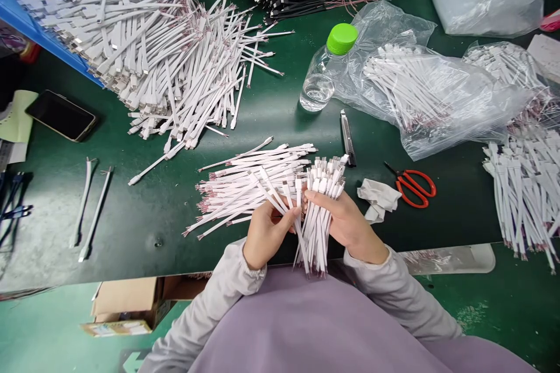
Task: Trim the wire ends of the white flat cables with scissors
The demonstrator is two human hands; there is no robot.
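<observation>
My right hand [350, 221] is closed around a thick bundle of short white USB cables [319, 215], their plug ends up and bare wire ends down. In my left hand [271, 227], a few more white cables [273, 195] are pinched between thumb and fingers and fan out to the left. Both hands meet at the table's front edge, close to my body. Just behind and left of them lies a loose layer of white cables [245, 180], with reddish wire ends pointing left. Some of my fingertips are hidden behind the cables.
A big heap of white cables [175, 70] spills from a blue bin [65, 52]. Behind my hands are a green-capped bottle [324, 76], a utility knife [347, 137], red-handled scissors [415, 186] and bagged cables [411, 87]. A phone [62, 115] lies left; more cables [525, 186] lie right.
</observation>
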